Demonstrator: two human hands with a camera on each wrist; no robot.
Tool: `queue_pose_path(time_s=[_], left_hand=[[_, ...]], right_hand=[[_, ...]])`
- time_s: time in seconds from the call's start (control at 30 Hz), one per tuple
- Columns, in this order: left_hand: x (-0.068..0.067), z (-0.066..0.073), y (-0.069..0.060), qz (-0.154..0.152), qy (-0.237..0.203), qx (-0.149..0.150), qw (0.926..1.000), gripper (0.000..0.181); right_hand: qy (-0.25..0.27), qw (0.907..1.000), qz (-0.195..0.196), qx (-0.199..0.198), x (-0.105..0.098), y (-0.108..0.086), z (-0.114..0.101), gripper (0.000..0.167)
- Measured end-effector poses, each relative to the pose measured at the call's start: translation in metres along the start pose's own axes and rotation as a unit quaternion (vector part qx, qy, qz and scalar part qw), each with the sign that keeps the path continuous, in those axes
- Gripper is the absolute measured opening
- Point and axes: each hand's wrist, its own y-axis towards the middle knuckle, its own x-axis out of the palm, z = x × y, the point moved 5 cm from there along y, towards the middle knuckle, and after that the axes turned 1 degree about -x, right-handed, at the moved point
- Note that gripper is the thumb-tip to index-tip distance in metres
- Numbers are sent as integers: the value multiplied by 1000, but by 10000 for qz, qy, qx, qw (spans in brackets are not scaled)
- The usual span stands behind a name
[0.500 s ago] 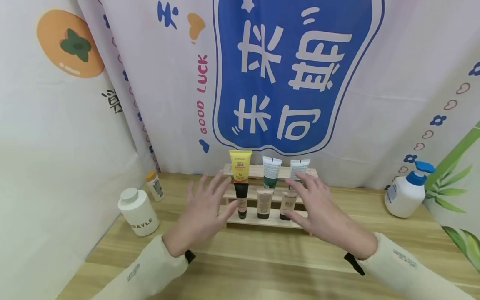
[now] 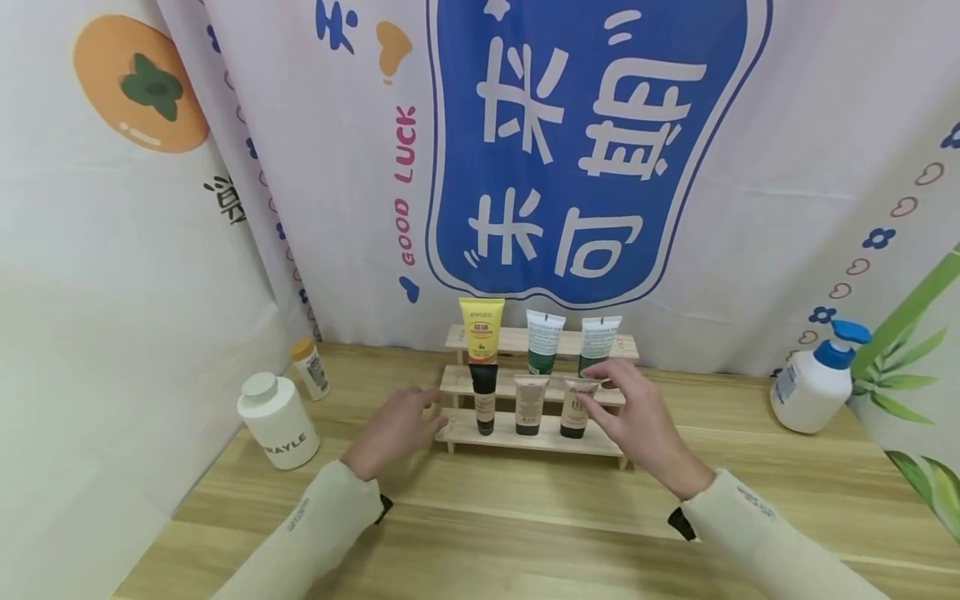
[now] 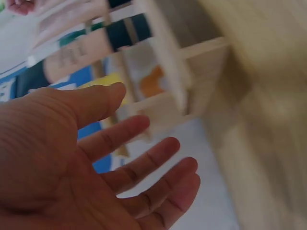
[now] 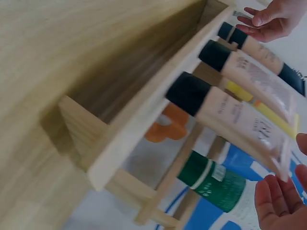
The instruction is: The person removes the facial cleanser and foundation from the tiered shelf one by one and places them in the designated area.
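Note:
My left hand, fingers spread, is beside the left end of a tiered wooden rack and holds nothing. My right hand is at the top of a beige BB cream tube, thumb and fingers around its crimped end without a clear grip. In the right wrist view the fingertips lie close to that tube's end. On the same lower tier stand another beige tube and a black-topped beige tube. Behind are a yellow tube and two white-and-green tubes.
To the left stand a white jar and a small orange-capped bottle. A white pump bottle with a blue top is at the right. A printed cloth hangs behind the wooden table.
My left hand has moved left, away from the black-topped tube, to the rack's left end. My right hand has lowered, bringing its fingers closer to the BB cream tube's top.

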Motion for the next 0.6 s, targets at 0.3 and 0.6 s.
queue_pose_path(time_s=[0.3, 0.6], left_hand=[[23, -7, 5, -156, -200, 109, 9996, 34], [24, -7, 5, 32, -294, 172, 9994, 33]], right_hand=[[123, 9998, 15, 164, 7, -7, 11, 29], [314, 9993, 28, 200, 6, -8, 10, 27]])
